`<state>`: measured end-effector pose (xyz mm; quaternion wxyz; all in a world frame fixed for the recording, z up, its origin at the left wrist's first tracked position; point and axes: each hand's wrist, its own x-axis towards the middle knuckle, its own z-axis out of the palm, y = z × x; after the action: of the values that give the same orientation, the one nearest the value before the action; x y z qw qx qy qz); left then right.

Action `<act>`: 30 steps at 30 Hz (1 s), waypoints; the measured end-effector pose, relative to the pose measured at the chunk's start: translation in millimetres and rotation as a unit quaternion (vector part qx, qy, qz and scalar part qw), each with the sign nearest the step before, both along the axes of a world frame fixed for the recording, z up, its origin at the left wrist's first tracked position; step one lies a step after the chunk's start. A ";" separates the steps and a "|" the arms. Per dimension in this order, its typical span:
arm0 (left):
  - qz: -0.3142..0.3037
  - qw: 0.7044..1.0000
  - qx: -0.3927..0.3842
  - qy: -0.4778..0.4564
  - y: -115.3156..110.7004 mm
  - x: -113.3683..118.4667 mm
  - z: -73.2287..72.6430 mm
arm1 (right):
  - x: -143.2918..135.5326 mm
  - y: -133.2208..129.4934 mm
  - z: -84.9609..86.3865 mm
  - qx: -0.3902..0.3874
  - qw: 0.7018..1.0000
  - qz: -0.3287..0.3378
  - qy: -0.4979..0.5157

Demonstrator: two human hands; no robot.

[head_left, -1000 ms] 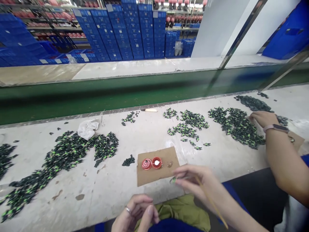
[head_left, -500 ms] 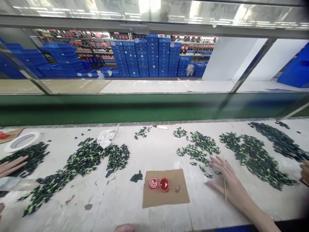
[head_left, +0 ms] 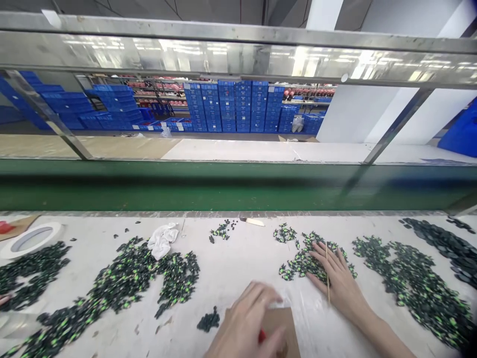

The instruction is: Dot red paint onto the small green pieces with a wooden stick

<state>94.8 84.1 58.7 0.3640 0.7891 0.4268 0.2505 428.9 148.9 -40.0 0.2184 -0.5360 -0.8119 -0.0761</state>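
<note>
My left hand (head_left: 248, 320) is over the brown cardboard piece (head_left: 286, 323), slightly blurred, its fingers bent and the thumb apart. A bit of a small red round container (head_left: 262, 336) shows beneath it; most of that is hidden. Whether the fingers touch it I cannot tell. My right hand (head_left: 337, 278) lies palm down with fingers spread over a cluster of small black-and-green pieces (head_left: 298, 263). A thin wooden stick (head_left: 327, 268) crosses the back of its fingers, seemingly held between them. Left of the cardboard sits a small heap of dark pieces (head_left: 208, 319).
Larger heaps of black-and-green pieces lie at left (head_left: 119, 273) and right (head_left: 417, 278). A crumpled white cloth (head_left: 162, 240), a knife with a pale handle (head_left: 253, 222) and a tape roll (head_left: 32, 240) are on the table. Beyond runs a green belt (head_left: 223, 186). Another person's fingertips (head_left: 4, 299) show at far left.
My left hand has come up from the bottom edge to above the cardboard and red containers. The right hand has shifted left onto the pieces. The view has tilted up.
</note>
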 end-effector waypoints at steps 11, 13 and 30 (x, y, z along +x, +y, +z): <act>-0.150 0.978 0.016 0.143 140.2 72.6 -44.8 | 25.8 -29.4 -19.2 0.054 0.992 -0.111 -0.003; -0.140 0.977 0.010 0.162 146.0 77.9 -42.5 | 25.1 -23.8 -24.6 0.049 0.992 -0.119 -0.008; -0.217 0.961 0.034 0.169 181.2 163.8 -50.0 | 63.0 -14.7 -35.1 -0.001 0.987 -0.162 -0.019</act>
<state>258.6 265.3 8.7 0.3050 0.9055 0.2919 0.0425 491.9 134.2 -75.1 0.1868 -0.6590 -0.7187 -0.1198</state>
